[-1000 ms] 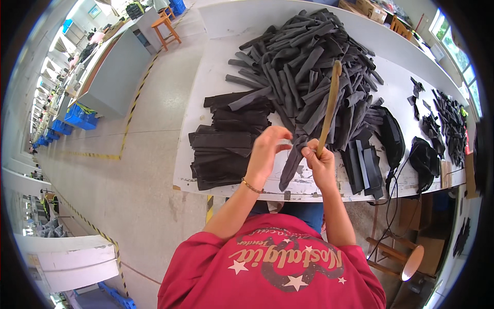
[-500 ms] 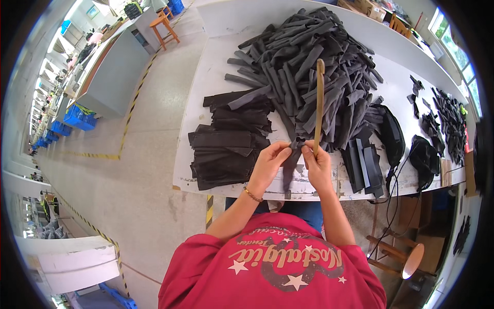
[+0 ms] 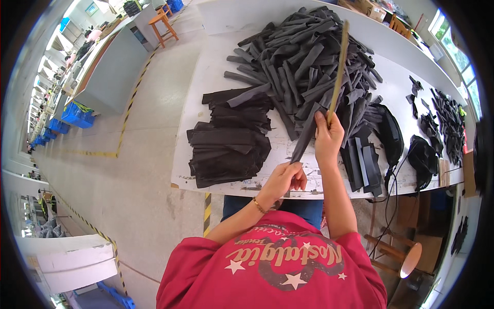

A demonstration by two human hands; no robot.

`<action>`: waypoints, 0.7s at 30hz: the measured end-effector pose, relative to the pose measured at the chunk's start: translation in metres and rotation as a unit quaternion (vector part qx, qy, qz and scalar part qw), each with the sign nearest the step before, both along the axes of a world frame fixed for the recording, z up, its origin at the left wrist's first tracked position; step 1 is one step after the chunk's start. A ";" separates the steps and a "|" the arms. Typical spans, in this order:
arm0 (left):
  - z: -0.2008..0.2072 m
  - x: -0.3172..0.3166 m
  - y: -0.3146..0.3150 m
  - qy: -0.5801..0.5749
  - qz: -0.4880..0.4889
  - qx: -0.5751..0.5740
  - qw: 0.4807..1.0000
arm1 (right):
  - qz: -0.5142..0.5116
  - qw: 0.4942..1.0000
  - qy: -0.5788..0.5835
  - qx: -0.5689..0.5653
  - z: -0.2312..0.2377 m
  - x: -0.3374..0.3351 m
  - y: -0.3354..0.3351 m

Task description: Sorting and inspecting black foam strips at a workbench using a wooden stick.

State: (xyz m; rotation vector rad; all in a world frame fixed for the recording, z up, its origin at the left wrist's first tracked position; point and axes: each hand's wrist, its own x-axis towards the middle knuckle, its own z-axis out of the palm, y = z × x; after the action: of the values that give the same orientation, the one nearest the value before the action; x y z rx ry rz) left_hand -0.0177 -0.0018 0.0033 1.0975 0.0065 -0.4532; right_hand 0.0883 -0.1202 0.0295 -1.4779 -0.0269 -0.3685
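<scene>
Head view, dark strip (image 3: 305,135), between left fingers (image 3: 294,168) and right fingers (image 3: 321,120)

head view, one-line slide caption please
Left hand and right hand hold a dark grey fabric strip, the right also gripping a wooden stick, near a heap of similar pieces.
</scene>
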 end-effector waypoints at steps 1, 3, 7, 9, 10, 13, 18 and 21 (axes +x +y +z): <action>0.002 0.001 0.000 0.017 -0.003 -0.013 1.000 | -0.029 0.998 -0.033 -0.049 -0.002 0.004 0.000; -0.006 -0.010 -0.002 -0.026 -0.022 0.010 0.999 | -0.147 0.980 -0.036 -0.128 0.021 0.009 -0.005; -0.029 -0.039 0.000 0.001 -0.095 0.087 0.992 | -0.148 0.984 0.009 0.100 0.051 0.054 -0.045; -0.022 -0.028 0.010 -0.045 -0.017 0.110 0.993 | -0.122 0.991 -0.026 0.038 0.065 0.053 -0.043; -0.017 -0.021 0.013 -0.083 0.040 0.124 0.988 | -0.118 0.992 -0.030 0.035 0.062 0.057 -0.047; 0.021 0.013 0.041 -0.181 0.077 0.254 0.947 | -0.180 0.981 -0.065 -0.043 0.052 0.090 -0.080; 0.028 0.056 0.122 -0.350 0.145 0.512 0.771 | -0.290 0.892 -0.086 -0.334 0.066 0.112 -0.113; 0.020 0.063 0.151 -0.351 0.087 0.581 0.729 | -0.137 0.938 -0.026 -0.319 0.035 0.087 -0.108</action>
State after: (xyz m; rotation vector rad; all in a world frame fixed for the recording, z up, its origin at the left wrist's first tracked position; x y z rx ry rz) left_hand 0.0451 0.1492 0.0232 2.4493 -0.3139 0.2625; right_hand 0.1753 -0.2279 0.0645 -2.1234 0.0192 -0.6677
